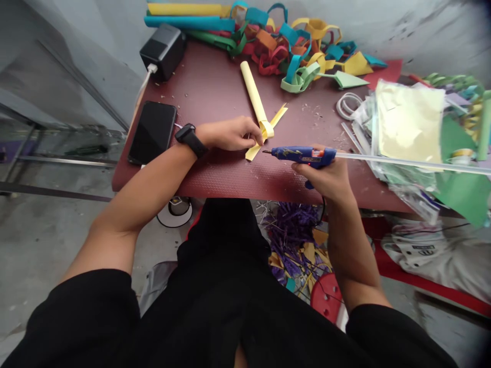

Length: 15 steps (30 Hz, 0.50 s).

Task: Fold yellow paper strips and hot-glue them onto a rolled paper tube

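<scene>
My left hand (230, 134) pinches a yellow paper strip (266, 134) looped around the near end of a rolled yellow paper tube (253, 91) that lies on the dark red table (215, 174). My right hand (326, 176) grips a blue hot glue gun (303, 154). Its nozzle points left and almost touches the strip beside my left fingers. A clear glue stick (406, 162) juts out of the gun's back toward the right. A black watch sits on my left wrist.
A black phone (152, 132) and a black charger box (163, 50) lie at the table's left. A colourful paper chain (291, 48) and paper rolls crowd the far edge. Plastic bags with paper sheets (410, 128) cover the right. Paper scraps litter the floor under the table.
</scene>
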Motion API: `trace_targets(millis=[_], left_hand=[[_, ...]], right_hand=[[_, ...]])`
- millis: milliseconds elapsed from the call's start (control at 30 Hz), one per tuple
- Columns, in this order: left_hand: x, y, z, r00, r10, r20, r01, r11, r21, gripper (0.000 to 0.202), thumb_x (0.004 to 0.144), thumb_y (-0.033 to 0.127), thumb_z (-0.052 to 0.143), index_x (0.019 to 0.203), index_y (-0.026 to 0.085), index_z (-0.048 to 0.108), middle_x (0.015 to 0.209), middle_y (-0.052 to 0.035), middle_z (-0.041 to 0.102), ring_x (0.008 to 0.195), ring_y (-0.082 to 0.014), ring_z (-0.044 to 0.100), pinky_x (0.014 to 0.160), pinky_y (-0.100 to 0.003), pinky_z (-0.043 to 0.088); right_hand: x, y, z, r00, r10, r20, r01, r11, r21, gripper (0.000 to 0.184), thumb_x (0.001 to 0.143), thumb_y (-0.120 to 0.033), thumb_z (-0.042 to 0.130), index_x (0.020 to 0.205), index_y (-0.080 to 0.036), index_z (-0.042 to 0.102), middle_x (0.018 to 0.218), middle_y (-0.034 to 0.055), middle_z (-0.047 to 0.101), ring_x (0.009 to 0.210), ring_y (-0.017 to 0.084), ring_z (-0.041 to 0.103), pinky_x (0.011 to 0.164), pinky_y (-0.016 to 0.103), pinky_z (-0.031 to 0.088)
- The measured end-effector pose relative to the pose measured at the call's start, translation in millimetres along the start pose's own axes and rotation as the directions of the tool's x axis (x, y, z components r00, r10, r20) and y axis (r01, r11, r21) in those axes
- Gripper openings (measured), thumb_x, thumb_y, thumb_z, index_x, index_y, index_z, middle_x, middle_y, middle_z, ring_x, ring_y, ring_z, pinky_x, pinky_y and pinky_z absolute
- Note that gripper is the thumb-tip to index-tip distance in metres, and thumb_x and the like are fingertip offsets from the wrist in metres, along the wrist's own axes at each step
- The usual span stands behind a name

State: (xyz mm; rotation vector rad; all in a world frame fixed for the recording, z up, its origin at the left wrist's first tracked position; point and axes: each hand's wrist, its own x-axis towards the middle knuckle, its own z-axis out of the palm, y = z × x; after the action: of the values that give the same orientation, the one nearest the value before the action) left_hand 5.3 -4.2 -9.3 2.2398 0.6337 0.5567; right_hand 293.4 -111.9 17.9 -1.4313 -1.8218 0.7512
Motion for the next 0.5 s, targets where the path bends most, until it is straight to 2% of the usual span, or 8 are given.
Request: trace_targets(millis=[267, 467, 500], left_hand=[[2, 0, 1.9, 1.000, 0.004, 0.002, -0.004, 1.000, -0.015, 0.034, 0.087, 0.007, 0.063, 0.104, 0.020, 0.089, 0.096, -0.0029, 0.083, 0.086, -0.0175, 0.072, 0.083, -0.031, 0.053], [3, 0, 1.9, 1.000, -0.005, -0.008, 0.004, 1.000, -0.023, 0.032, 0.086, 0.005, 0.065, 0.101, 0.018, 0.090, 0.091, -0.0018, 0.082, 0.082, -0.0164, 0.071, 0.082, -0.030, 0.053], [4, 0, 2.0, 1.000, -0.009, -0.013, 0.008, 1.000, -0.025, 0.032, 0.086, 0.005, 0.065, 0.101, 0.018, 0.090, 0.090, -0.0015, 0.082, 0.081, -0.0158, 0.071, 0.082, -0.030, 0.053]], right_hand=[[5, -7, 10, 0.998, -0.035, 0.048, 0.037, 0.998, -0.046, 0.032, 0.082, -0.029, 0.079, 0.069, -0.027, 0.050, 0.069, 0.0003, 0.048, 0.065, 0.017, 0.041, 0.058, 0.037, 0.038], [6, -7, 12, 0.997, -0.036, 0.073, 0.039, 0.998, -0.040, 0.027, 0.086, -0.028, 0.079, 0.072, -0.027, 0.055, 0.070, 0.0004, 0.050, 0.066, 0.018, 0.044, 0.063, 0.040, 0.045], [6, -7, 13, 0.994, -0.024, 0.109, 0.026, 1.000, -0.015, 0.026, 0.087, -0.029, 0.078, 0.073, -0.027, 0.056, 0.070, 0.0005, 0.050, 0.067, 0.019, 0.045, 0.065, 0.040, 0.045]])
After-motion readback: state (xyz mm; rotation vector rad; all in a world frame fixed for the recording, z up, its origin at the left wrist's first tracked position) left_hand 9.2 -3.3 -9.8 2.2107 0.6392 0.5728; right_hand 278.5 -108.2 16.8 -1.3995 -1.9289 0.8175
